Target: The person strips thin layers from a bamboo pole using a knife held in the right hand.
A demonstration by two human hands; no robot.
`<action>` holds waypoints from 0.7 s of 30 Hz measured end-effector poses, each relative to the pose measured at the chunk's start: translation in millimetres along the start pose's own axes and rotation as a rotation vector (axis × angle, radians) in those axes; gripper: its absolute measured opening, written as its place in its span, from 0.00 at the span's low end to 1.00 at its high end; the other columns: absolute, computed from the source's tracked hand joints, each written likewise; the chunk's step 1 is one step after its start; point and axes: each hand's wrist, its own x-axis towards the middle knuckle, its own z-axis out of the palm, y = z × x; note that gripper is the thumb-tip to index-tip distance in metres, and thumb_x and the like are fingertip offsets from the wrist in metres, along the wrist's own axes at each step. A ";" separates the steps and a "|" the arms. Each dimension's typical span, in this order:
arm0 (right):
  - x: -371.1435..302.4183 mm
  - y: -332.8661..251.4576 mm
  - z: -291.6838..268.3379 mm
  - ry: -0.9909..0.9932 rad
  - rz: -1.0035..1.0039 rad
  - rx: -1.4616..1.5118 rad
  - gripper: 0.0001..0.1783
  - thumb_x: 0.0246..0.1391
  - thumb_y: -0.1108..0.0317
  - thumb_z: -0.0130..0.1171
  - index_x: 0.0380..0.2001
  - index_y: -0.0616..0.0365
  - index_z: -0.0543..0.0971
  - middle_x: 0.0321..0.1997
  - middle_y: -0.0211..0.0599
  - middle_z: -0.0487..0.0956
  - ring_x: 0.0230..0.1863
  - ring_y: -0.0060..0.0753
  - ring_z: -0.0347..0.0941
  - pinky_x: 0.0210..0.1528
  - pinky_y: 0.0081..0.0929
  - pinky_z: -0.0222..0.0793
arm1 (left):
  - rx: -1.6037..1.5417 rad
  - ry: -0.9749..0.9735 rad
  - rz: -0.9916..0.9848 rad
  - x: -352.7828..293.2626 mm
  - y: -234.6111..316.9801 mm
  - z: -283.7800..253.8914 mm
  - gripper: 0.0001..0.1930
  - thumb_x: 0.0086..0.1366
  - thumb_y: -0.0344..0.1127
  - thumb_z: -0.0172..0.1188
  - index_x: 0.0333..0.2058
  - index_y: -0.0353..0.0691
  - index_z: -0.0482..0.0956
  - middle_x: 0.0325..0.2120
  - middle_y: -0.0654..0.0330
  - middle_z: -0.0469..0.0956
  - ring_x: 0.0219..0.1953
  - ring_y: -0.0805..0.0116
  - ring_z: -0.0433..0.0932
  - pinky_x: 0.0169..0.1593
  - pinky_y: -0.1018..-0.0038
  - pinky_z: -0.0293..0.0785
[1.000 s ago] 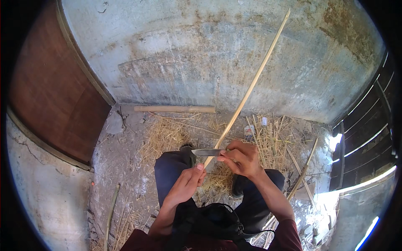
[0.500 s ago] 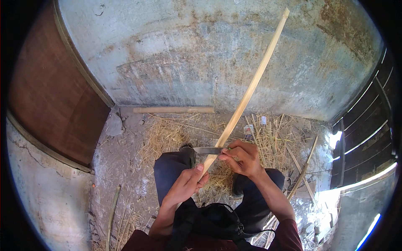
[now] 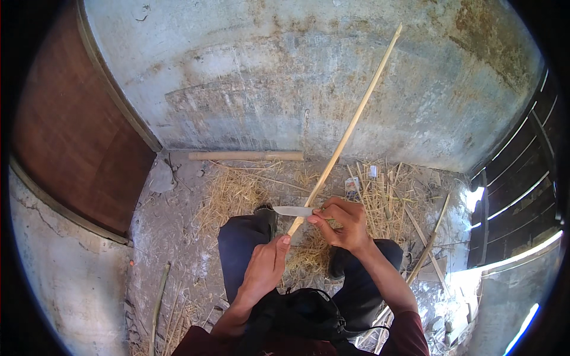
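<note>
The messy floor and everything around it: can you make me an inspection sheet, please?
Surface: dusty floor, littered.
Job's things: knife, its blade crossing a pale strip.
Clutter: straw-like shavings in heaps; a pole at the foot of the wall.
Hands: left hand holds the strip's near end; right hand grips the knife with its fingers.
Cables: thin dark cord near the black bag; kind unclear.
Surroundings: stained wall ahead, brown door-like panel left, dark slatted panel right.
</note>
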 end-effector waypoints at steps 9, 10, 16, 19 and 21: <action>2.4 -1.0 -1.0 -0.015 0.063 -0.049 0.11 0.53 0.70 0.81 0.29 0.59 0.85 0.26 0.40 0.83 0.23 0.39 0.81 0.24 0.32 0.72 | 0.090 0.067 0.003 -3.7 -1.8 2.5 0.21 0.86 0.44 0.47 0.42 0.32 0.78 0.23 0.35 0.76 0.30 0.27 0.78 0.33 0.42 0.69; 3.6 -1.6 -0.9 -0.008 0.057 -0.070 0.11 0.53 0.70 0.81 0.28 0.59 0.85 0.26 0.39 0.82 0.23 0.39 0.81 0.24 0.32 0.72 | 0.099 0.073 -0.004 -3.5 -1.7 2.8 0.20 0.86 0.44 0.47 0.41 0.32 0.78 0.23 0.35 0.76 0.31 0.27 0.78 0.33 0.42 0.69; 7.1 -1.5 1.9 0.003 0.055 -0.123 0.12 0.53 0.70 0.81 0.27 0.59 0.84 0.26 0.39 0.82 0.23 0.40 0.81 0.24 0.33 0.72 | 0.149 0.108 -0.008 -1.5 -5.1 5.1 0.20 0.86 0.44 0.48 0.40 0.33 0.78 0.22 0.36 0.78 0.31 0.27 0.79 0.34 0.41 0.70; 8.3 1.0 5.5 0.055 0.036 -0.139 0.12 0.55 0.65 0.80 0.26 0.55 0.84 0.25 0.34 0.81 0.20 0.38 0.79 0.22 0.35 0.70 | 0.175 0.116 -0.022 -0.6 -2.5 4.0 0.20 0.86 0.44 0.48 0.41 0.34 0.78 0.22 0.36 0.78 0.30 0.27 0.79 0.34 0.41 0.71; 8.3 6.0 4.7 0.067 0.047 -0.146 0.12 0.55 0.64 0.80 0.26 0.54 0.85 0.25 0.34 0.81 0.20 0.38 0.78 0.22 0.35 0.69 | 0.197 0.116 -0.025 0.2 -2.6 4.7 0.20 0.86 0.44 0.48 0.41 0.34 0.78 0.22 0.36 0.78 0.30 0.27 0.79 0.34 0.41 0.71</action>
